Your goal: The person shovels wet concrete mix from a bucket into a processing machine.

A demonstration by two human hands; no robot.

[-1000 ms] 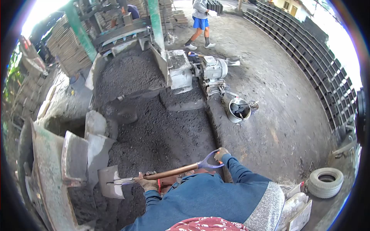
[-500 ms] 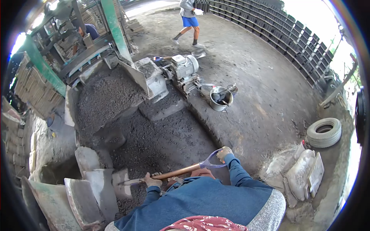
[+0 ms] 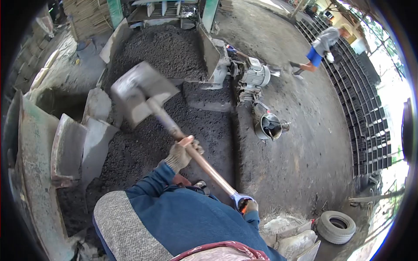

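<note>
Head view: left hand (image 3: pixel 183 153) and right hand (image 3: pixel 249 205) grip the shovel (image 3: pixel 143 92) firmly, now swung up (blade looks empty).

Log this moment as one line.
left hand: grips shovel shaft | right hand: grips its end | blade: high above dark mix

Grey shovel blade (image 3: pixel 139 93), brown shaft (image 3: pixel 209 167) (purple grip (image 3: pixel 238 200)).

Packed earth floor (image 3: pixel 305 130), grey and dusty. Grey blocks (image 3: pixel 370 122) in curved rows along the right edge. Electric motor (image 3: pixel 256 76) mid-yard, with a metal bucket (image 3: pixel 270 126) near it. Tyre (image 3: pixel 336 226) lower right, beside sacks (image 3: pixel 296 241). Person (image 3: pixel 320 48) mid-stride, far right. Strong daylight beyond the blocks.
</note>
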